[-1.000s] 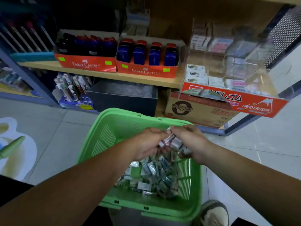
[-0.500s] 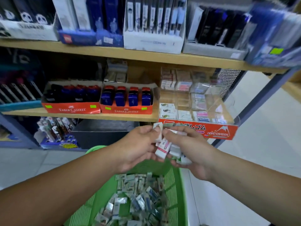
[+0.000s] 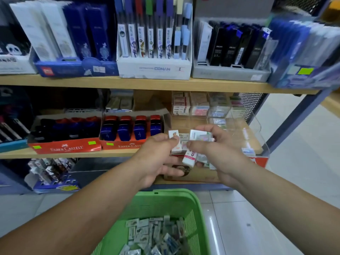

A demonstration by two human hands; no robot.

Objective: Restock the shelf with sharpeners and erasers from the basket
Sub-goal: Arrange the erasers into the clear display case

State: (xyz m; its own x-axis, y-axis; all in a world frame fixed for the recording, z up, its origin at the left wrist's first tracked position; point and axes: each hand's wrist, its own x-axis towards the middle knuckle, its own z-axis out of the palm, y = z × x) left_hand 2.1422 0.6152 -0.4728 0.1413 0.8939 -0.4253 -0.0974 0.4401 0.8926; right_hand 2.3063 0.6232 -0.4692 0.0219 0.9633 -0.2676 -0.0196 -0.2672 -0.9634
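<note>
My left hand [image 3: 158, 157] pinches a small white boxed eraser [image 3: 175, 142] between thumb and fingers, upright, in front of the middle shelf. My right hand [image 3: 220, 151] grips a bunch of several wrapped erasers [image 3: 199, 137], one white and pink eraser [image 3: 189, 159] sticking out below. Both hands hover just in front of the clear eraser display [image 3: 237, 122] with its red front. Below them the green basket [image 3: 176, 201] holds a heap of small wrapped erasers and sharpeners [image 3: 154, 236].
Two red Faber-Castell trays [image 3: 64, 147] of blue and red sharpeners sit left of the display on the wooden shelf [image 3: 77, 154]. Pen and pencil boxes [image 3: 154, 69] fill the upper shelf. A cardboard box [image 3: 191, 176] stands below. Tiled floor lies to the right.
Both hands rose from the basket up to the middle shelf, carrying the erasers. My view tilted upward, so the upper shelf now shows and the basket sits lower.
</note>
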